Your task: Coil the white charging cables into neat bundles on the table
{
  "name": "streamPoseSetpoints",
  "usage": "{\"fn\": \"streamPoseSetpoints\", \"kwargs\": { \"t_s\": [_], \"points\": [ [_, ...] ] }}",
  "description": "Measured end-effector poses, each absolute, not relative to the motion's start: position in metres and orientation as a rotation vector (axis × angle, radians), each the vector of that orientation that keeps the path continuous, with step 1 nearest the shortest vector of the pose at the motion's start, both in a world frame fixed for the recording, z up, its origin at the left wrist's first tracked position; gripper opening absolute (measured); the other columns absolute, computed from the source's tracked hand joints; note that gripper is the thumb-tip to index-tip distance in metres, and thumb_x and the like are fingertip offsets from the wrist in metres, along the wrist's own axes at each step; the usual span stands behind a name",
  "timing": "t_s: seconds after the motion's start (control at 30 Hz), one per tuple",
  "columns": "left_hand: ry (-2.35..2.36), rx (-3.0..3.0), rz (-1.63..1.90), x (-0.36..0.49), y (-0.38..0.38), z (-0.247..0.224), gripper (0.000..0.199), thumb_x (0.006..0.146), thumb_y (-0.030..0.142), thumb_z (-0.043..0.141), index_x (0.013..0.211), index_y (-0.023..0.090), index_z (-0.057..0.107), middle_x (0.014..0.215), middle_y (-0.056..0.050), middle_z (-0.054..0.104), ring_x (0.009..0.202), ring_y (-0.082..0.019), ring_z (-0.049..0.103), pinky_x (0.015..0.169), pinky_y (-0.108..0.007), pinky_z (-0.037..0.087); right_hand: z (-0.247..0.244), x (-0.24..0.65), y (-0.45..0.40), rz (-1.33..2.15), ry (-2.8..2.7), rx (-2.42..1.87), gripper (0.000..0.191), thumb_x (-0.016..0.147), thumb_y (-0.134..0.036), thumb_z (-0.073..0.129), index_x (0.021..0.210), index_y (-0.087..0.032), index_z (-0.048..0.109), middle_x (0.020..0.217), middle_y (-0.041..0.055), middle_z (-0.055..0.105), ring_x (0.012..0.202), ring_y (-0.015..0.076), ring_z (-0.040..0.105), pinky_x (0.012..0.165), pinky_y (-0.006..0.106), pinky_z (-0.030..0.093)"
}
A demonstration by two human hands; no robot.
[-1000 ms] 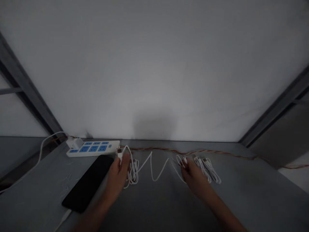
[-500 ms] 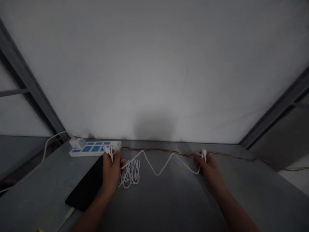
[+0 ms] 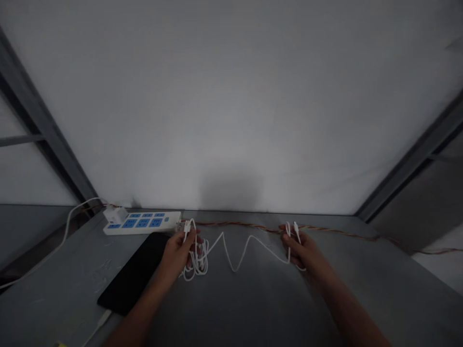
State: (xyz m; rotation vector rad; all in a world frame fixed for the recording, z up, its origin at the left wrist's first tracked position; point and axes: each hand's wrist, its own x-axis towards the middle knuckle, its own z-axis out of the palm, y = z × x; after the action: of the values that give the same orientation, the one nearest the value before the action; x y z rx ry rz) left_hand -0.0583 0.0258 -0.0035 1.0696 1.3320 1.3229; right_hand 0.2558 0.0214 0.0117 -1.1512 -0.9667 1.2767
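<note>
A white USB charging cable hangs in a zigzag between my two hands. My left hand is closed on one end, and the white plug stands up above the fingers with a small loop beside it. My right hand pinches the other end, where a loop and a second, slimmer plug rise over the thumb. Behind and below the left fingers a coiled white cable lies on the table, partly hidden by them. A black tablet lies flat under my left forearm, a white lead at its near edge.
A white power strip with blue sockets lies at the back left, a white charger plugged into it. Twisted brown wire runs along the back of the grey table. A pale wall panel rises behind, framed by metal posts.
My hands have come closer together, the left moving right and the right moving slightly left. The cable's zigzag between them is narrower and sags lower.
</note>
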Motion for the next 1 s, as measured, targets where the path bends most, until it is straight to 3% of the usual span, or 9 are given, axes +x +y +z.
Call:
{"fn": "streamPoseSetpoints", "kwargs": {
  "t_s": [0.2,0.33,0.6,0.87,1.0],
  "points": [
    [1.225,0.935,1.245,-0.053,0.025,-0.002,0.044,0.069,0.053,0.075,0.085,0.013,0.065,0.077,-0.006,0.071,0.051,-0.011,0.062,0.031,-0.013,0.029,0.017,0.257,0.021,1.393,-0.887,-1.049,0.051,0.057,-0.041,0.089,0.098,-0.017,0.069,0.066,-0.0038,0.048,0.045,0.0022,0.024,0.036,0.015,0.014],
    [1.15,0.792,1.247,-0.05,0.023,0.006,0.042,0.07,0.047,0.076,0.092,0.012,0.067,0.079,-0.008,0.072,0.059,-0.014,0.067,0.033,-0.014,0.031,0.019,0.256,0.02,1.394,-0.896,-1.064,0.049,0.058,-0.037,0.09,0.098,-0.017,0.071,0.058,-0.0071,0.036,0.046,0.0038,0.022,0.037,0.017,0.014],
    [1.147,0.977,1.243,-0.055,0.027,-0.005,0.044,0.065,0.049,0.08,0.086,0.012,0.069,0.066,-0.003,0.069,0.044,-0.007,0.053,0.034,-0.014,0.03,0.014,0.255,0.021,1.279,-1.044,-1.227,0.049,0.058,-0.046,0.085,0.094,-0.016,0.069,0.056,-0.0061,0.04,0.045,0.0055,0.029,0.04,0.019,0.013],
    [1.3,1.156,1.22,-0.06,0.027,-0.012,0.047,0.077,0.057,0.066,0.091,0.013,0.071,0.064,-0.002,0.069,0.036,-0.006,0.045,0.033,-0.017,0.031,0.013,0.255,0.023,1.193,-1.063,-1.304,0.041,0.059,-0.042,0.083,0.088,-0.017,0.069,0.062,-0.0032,0.049,0.05,0.009,0.037,0.047,0.022,0.029],
    [1.4,1.194,1.273,-0.063,0.027,-0.011,0.047,0.078,0.058,0.064,0.095,0.015,0.069,0.074,-0.005,0.073,0.046,-0.012,0.059,0.032,-0.017,0.033,0.012,0.258,0.026,1.117,-1.043,-1.305,0.041,0.058,-0.042,0.082,0.087,-0.017,0.069,0.064,-0.001,0.054,0.055,0.0124,0.044,0.052,0.025,0.033]
  ]
}}
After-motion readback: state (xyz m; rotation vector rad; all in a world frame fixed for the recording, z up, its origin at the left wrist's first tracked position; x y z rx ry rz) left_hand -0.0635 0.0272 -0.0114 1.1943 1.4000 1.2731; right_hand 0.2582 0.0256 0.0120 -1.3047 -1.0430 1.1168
